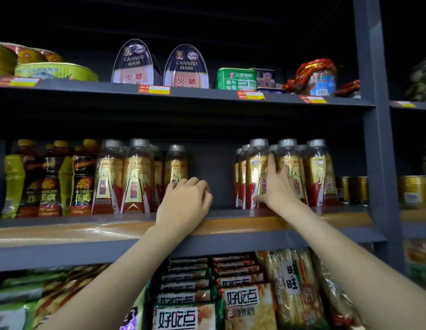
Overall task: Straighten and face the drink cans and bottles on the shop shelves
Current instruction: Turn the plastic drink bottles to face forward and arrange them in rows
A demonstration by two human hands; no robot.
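Observation:
Gold-and-red drink bottles with grey caps stand on the middle shelf (231, 211) in two groups with a gap between them. My left hand (185, 203) is curled around the lower part of a single gold bottle (175, 163), which stands set back at the right end of the left group (135, 177). My right hand (277, 186) rests on the front of the right group. Its thumb and forefinger clasp the front-left bottle (256, 163), and its other fingers lie against the neighbouring bottle (290, 160). A third front bottle (319, 167) stands to the right, untouched.
Dark bottles with yellow labels (50, 179) fill the shelf's left end, and gold cans (354, 189) stand at its right. Canned ham tins (159, 65) and a green tin (235, 78) sit on the shelf above. Snack packets (243, 298) fill the shelf below. A grey upright (376, 115) bounds the right side.

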